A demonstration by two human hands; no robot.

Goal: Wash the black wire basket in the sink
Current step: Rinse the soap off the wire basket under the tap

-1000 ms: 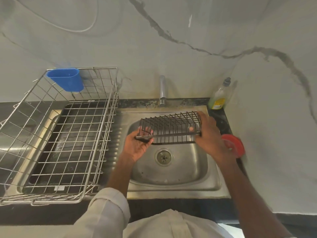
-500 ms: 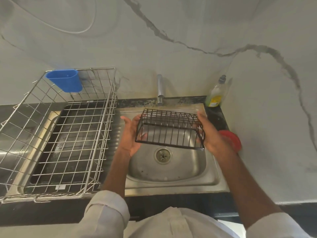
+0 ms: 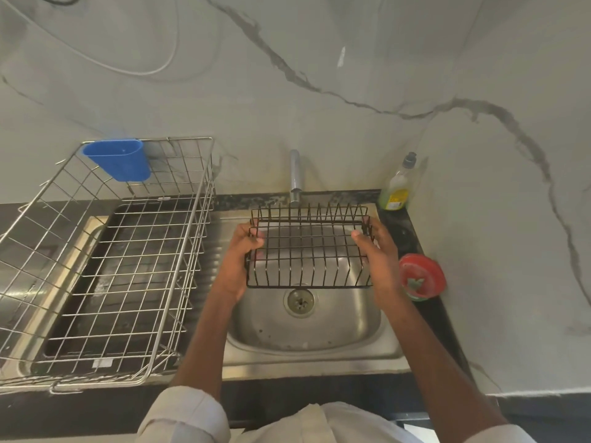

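The black wire basket [image 3: 308, 251] is held in the air over the steel sink [image 3: 307, 343], below the tap [image 3: 295, 174], with its open side turned toward me. My left hand [image 3: 238, 260] grips its left end, fingers curled round the wires. My right hand [image 3: 377, 251] grips its right end, thumb inside the basket. No water runs from the tap. The drain [image 3: 300, 299] shows just under the basket's near edge.
A large steel wire dish rack [image 3: 105, 260] with a blue plastic cup [image 3: 120, 159] hooked on its back rim fills the drainboard at the left. A dish soap bottle [image 3: 398, 187] stands at the back right, and a red round container [image 3: 422, 276] sits right of the sink.
The basket has been rotated from lying tilted on its side to facing me with its open side, and both hands have shifted their hold on its ends.
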